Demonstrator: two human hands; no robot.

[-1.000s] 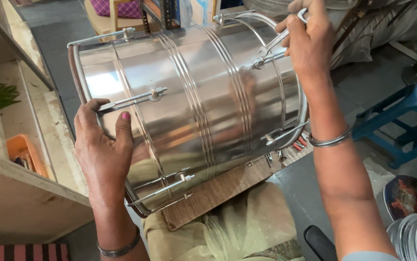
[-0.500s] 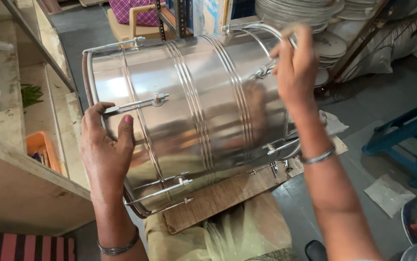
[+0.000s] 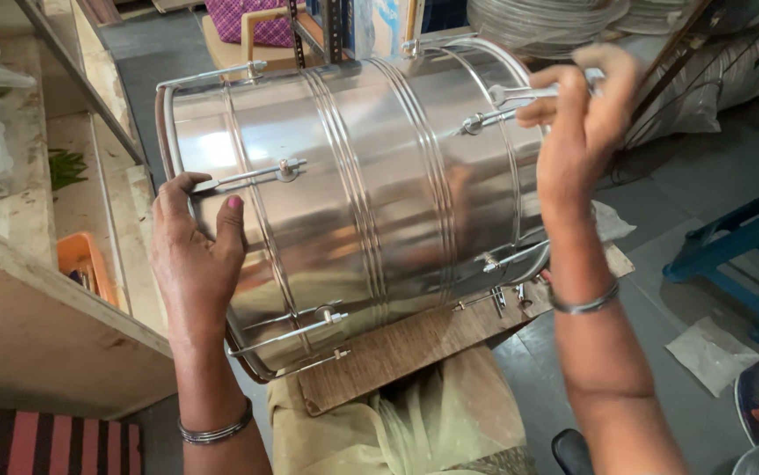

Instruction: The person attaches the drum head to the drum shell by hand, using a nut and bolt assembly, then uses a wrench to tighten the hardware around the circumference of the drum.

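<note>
A large shiny steel drum shell [image 3: 353,202] lies on its side across the middle of the scene, resting on a brown wooden board [image 3: 397,352] that sits over the person's lap in pale green cloth [image 3: 415,422]; since the earlier frame the drum fills more of the view and its right end sits lower in the picture. At the left stands a wooden shelf unit [image 3: 36,325] with an orange tray [image 3: 80,259] inside it, and at the right a blue stool [image 3: 740,255] stands on the grey floor, now nearer the right edge than before. The left hand [image 3: 190,259] lies spread flat against the near left side of the shell, just under a tension rod [image 3: 252,176], its grip not closed on anything, much as it was a moment ago. The right hand [image 3: 577,123] is up at the far right rim, its grip clenched on a slim metal wrench [image 3: 529,92] that meets a lug on the rim; it has shifted slightly lower along the rim than before. Steel bangles ring both wrists.
</note>
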